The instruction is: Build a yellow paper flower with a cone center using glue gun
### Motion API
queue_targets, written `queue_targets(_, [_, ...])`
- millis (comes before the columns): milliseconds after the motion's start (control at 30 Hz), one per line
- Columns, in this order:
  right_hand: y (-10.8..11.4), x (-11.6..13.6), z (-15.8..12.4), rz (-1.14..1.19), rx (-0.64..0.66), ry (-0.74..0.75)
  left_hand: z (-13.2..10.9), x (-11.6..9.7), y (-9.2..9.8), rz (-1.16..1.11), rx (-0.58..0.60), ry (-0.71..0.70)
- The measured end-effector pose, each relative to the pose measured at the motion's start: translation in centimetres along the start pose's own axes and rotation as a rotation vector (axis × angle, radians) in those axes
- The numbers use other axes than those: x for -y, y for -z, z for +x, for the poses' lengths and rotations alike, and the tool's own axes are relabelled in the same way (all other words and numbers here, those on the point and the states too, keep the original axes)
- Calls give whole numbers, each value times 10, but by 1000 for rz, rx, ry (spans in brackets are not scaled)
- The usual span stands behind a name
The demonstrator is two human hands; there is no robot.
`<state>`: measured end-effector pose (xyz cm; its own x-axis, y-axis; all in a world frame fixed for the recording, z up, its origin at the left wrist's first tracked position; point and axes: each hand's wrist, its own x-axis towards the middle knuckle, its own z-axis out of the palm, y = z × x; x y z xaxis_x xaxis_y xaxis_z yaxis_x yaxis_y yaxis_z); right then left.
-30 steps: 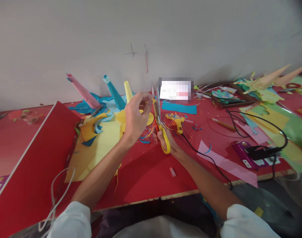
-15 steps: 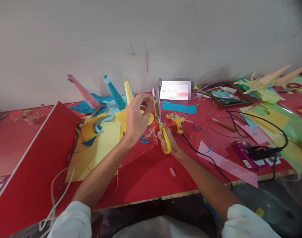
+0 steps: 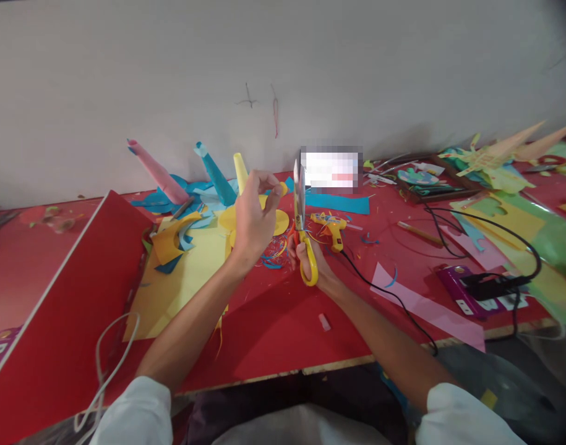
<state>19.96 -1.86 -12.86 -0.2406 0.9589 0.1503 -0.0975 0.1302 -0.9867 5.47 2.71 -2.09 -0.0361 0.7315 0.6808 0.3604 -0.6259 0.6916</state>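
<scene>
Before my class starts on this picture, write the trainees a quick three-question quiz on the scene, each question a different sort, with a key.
1. Multiple choice. What does the person's right hand hold?
A) a pencil
B) yellow-handled scissors
C) a paper strip

2. True or false? The yellow hot glue gun lies nearer the wall than the long pink paper strip does.

3. Put in order. List by colour, left to right, the three paper cones at the back left.

Key
1. B
2. True
3. Pink cone, blue cone, yellow cone
</scene>
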Motion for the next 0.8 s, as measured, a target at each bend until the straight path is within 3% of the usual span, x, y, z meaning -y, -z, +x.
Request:
queue_targets(233, [-3,-5,-1,-21,2,63,-1,8,-2,-62,-14,22])
queue_targets(533, [-2,-31,-1,-30,58,29,1,3,0,-111,27,123])
queue_targets(800, [-2,-14,-2,-44,52,28,2,2,0,-136,41,149])
